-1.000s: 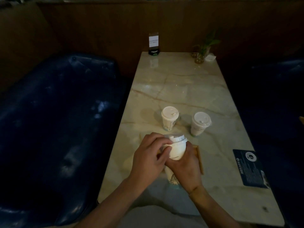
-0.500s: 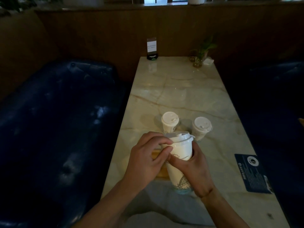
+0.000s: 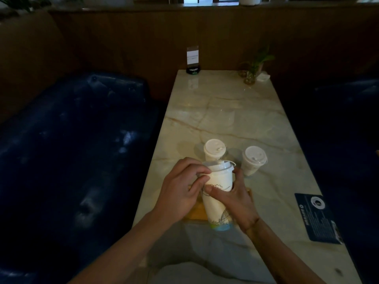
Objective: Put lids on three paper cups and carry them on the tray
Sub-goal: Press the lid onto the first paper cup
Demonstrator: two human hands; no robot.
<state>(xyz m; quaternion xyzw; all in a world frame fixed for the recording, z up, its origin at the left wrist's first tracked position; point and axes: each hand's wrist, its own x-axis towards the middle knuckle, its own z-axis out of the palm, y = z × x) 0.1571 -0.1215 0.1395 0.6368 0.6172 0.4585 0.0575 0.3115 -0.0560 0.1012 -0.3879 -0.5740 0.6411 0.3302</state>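
A tall white paper cup [image 3: 217, 193] with a line drawing stands near the table's front edge, tilted slightly. My right hand [image 3: 235, 197] grips its side. My left hand [image 3: 182, 187] pinches the rim of the white lid [image 3: 218, 166], which sits loosely on the cup's top. Beneath the cup a wooden tray [image 3: 196, 212] shows in part, mostly hidden by my hands. Two smaller paper cups with lids stand behind on the table: one [image 3: 214, 150] at centre, the other [image 3: 253, 160] to its right.
The marble table [image 3: 225, 111] runs away from me. A dark card [image 3: 317, 218] lies at the right edge. A sign holder [image 3: 192, 60] and a small plant in a glass [image 3: 251, 72] stand at the far end. Dark blue benches [image 3: 71, 150] flank both sides.
The view tipped up a little. The tall cup shifted from leaning toward me to more upright, and my left fingers moved along the lid's rim. The two cups behind stayed put.
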